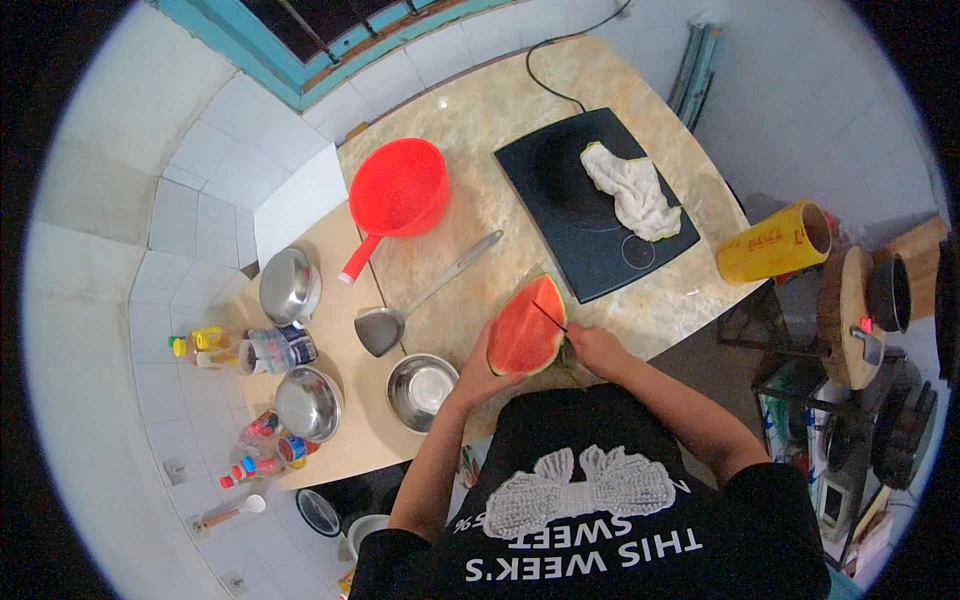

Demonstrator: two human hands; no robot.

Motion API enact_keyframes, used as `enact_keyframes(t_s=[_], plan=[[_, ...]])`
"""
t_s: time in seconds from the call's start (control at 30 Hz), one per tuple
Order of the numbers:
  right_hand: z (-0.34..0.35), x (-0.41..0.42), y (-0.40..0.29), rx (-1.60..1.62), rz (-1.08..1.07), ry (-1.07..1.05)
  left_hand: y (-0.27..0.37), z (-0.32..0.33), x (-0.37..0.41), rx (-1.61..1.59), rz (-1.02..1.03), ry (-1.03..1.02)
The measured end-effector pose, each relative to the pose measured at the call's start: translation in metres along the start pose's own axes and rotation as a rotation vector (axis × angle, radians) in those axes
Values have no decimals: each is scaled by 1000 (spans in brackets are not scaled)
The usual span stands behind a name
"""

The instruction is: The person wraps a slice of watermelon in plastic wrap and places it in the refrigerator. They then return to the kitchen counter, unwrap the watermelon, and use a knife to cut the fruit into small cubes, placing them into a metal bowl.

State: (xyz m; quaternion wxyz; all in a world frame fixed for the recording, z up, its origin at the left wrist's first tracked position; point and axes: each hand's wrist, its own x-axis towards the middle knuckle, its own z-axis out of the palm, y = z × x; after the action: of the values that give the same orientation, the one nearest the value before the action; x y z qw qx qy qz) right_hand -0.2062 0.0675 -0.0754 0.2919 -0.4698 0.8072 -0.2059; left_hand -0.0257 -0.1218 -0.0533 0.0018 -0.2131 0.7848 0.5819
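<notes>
A large cut piece of watermelon [521, 330] lies at the near edge of the marbled counter [465, 262], its red flesh facing up. My left hand [482, 369] grips its left side, the fingers along the rind. In my right hand [598, 351] is a knife [550, 316], its thin dark blade over the flesh near the right rim. How deep the blade sits in the fruit I cannot tell. Left of my left hand stands a stainless steel bowl [422, 391]. A metal wok spatula [380, 331] lies beyond the bowl, its handle pointing away to the right.
Behind the watermelon sits a black induction cooktop [555, 187] with a crumpled white cloth [637, 195] on it. A red plastic ladle [397, 187] lies at the back left. Metal bowls [309, 403] and bottles [210, 345] line the left wall. A yellow roll [772, 240] stands at the right edge.
</notes>
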Motion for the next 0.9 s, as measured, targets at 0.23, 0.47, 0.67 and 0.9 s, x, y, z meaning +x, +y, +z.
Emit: enact_keyframes(t_s=[0.23, 0.47, 0.67, 0.9], plan=[[-6, 6, 19, 183, -46, -44, -14, -10, 2, -189, -46, -125], [-18, 13, 49, 411, -190, -69, -14, -24, 2, -204, -49, -194], [-26, 13, 58, 462, -24, -234, -1, -46, 3, -258, -157, -307], [-36, 0, 56, 364, -136, -109, 7, -65, -2, -356, -332, -407]])
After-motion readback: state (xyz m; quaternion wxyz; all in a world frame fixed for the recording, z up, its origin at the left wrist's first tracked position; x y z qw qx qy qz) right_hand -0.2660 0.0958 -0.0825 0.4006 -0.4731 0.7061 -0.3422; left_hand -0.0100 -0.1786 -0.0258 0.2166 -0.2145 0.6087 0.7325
